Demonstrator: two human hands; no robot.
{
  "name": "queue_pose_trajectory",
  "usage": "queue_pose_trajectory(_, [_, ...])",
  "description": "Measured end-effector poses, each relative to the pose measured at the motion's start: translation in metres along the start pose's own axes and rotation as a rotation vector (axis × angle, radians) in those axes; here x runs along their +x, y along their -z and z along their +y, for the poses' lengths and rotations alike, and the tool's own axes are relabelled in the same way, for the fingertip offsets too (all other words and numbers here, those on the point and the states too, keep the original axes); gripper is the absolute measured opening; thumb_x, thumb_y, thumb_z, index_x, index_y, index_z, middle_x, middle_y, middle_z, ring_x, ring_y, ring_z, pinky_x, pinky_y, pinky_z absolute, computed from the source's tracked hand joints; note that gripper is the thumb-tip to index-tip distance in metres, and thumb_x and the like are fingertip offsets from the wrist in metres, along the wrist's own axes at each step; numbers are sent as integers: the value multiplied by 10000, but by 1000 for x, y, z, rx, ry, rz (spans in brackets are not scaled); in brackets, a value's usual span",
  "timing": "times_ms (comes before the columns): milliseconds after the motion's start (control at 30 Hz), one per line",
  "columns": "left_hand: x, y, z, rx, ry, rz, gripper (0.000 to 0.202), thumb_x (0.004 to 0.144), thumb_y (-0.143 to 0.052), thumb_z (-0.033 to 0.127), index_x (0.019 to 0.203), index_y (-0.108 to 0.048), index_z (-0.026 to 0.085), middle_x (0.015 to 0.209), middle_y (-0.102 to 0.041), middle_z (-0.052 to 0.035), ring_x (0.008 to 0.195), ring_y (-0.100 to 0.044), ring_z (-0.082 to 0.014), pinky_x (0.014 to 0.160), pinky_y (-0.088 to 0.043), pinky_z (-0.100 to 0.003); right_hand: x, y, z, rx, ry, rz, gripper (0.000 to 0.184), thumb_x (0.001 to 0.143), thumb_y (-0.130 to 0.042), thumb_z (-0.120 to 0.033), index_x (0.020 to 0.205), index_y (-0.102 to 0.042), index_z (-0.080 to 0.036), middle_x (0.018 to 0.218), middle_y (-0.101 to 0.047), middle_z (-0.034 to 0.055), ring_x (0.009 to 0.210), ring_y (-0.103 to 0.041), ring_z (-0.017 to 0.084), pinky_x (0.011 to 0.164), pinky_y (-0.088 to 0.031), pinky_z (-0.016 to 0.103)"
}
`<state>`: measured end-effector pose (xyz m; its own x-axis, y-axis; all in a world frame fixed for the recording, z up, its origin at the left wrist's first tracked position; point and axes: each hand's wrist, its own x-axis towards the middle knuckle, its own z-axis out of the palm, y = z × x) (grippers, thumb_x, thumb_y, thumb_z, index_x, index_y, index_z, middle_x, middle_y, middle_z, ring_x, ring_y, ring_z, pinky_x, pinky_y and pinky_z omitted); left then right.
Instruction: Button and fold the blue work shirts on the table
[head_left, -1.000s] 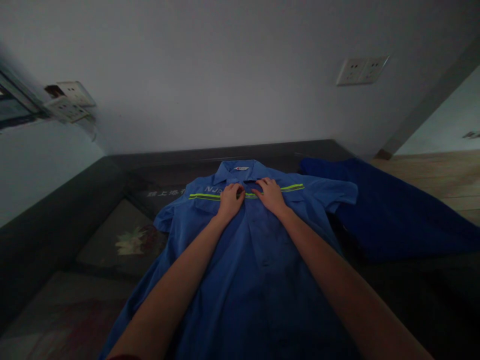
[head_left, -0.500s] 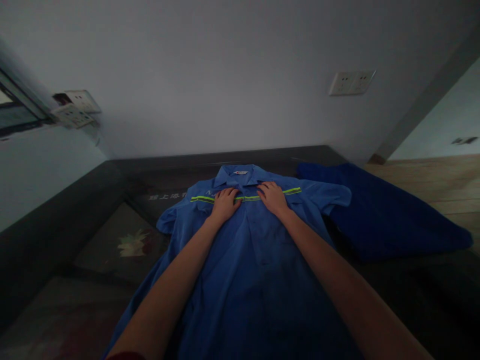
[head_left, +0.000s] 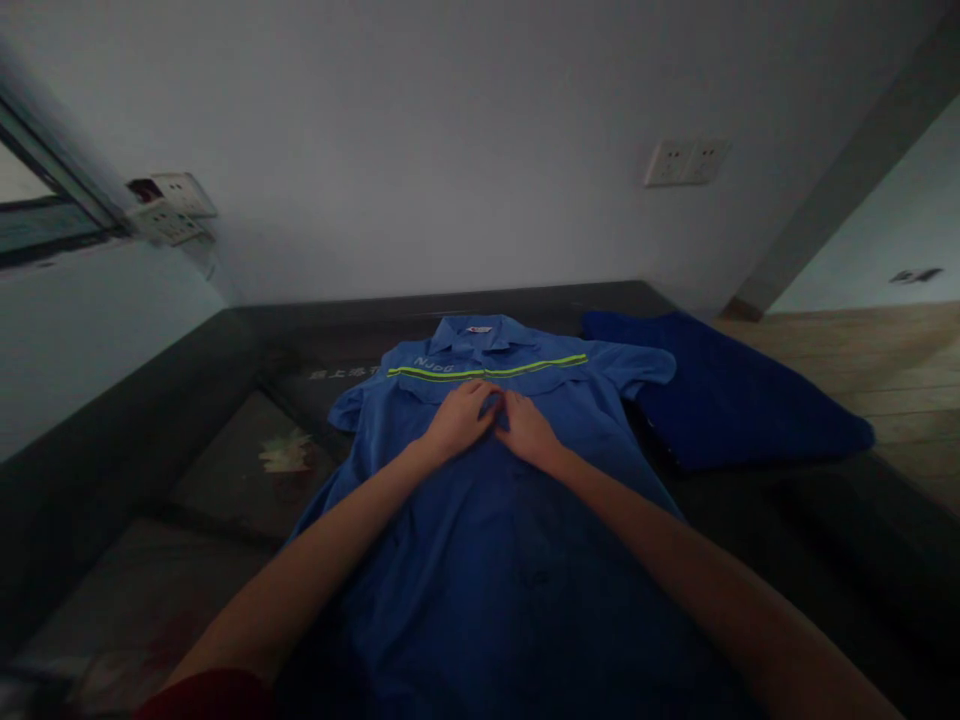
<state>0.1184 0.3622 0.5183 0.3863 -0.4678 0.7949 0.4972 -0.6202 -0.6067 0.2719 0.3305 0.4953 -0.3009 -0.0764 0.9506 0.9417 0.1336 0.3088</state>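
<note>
A blue short-sleeved work shirt lies spread out with its collar away from me and a yellow-green stripe across the chest. Just below that stripe, at the front placket, my left hand and my right hand meet. The fingers of both are bent and closed on the shirt front, with the fingertips nearly touching. What exactly lies between the fingertips is too dark and small to make out.
Right of the shirt lies a folded dark-blue cloth. Everything rests on a dark surface with a pale flower picture. Behind stands a grey wall with a double socket; more sockets are at the left corner.
Both hands have slid from the chest stripe down towards me and together at the placket. Their fingers, spread flat on the shirt before, are now bent inward. The view has shifted slightly.
</note>
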Motion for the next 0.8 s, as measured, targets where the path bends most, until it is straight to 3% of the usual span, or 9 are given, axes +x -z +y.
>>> queue_pose_trajectory(167, [-38,-2,15,113,60,-146,483,834,-520,217,1309,-450,166,1274,-550,-120,1168,-519,-243,996,-425,-373,6,11,28,234,-105,-35,226,699,-583,-104,911,-639,-158,766,-660,62,741,-610,205,720,-452,313])
queue_pose_trajectory(433, [-58,-18,10,167,-29,-196,451,920,-400,229,1370,-437,223,1450,-422,-89,1329,-373,-223,1093,-296,-425,11,14,52,467,-104,-16,203,711,-552,-139,862,-687,-152,787,-708,39,709,-646,168,685,-496,274])
queue_pose_trajectory(500, [-54,-14,12,164,-27,-210,432,919,-426,281,1348,-463,246,1439,-440,-82,1315,-391,-234,1094,-276,-446,13,14,54,553,-101,0,182,710,-562,-176,845,-681,-152,759,-697,26,695,-636,162,673,-491,270])
queue_pose_trajectory(600, [-36,-5,10,120,-7,-199,346,914,-451,366,1220,-570,257,1300,-574,-71,1198,-506,-236,1057,-310,-437,14,13,55,651,-85,18,150,706,-581,-236,802,-660,-152,696,-662,9,662,-608,156,653,-472,267])
queue_pose_trajectory(700, [-13,-2,5,40,73,-125,240,900,-473,305,1072,-617,220,1080,-665,-62,987,-609,-204,899,-435,-338,16,11,53,640,-76,49,137,709,-580,-256,788,-637,-160,661,-629,-3,631,-580,149,626,-451,259])
queue_pose_trajectory(800, [1,-9,0,20,183,-69,160,857,-525,246,986,-606,198,938,-664,-55,835,-620,-187,748,-464,-283,17,5,47,567,-87,104,99,715,-547,-224,766,-614,-170,633,-604,-12,604,-556,141,599,-429,250])
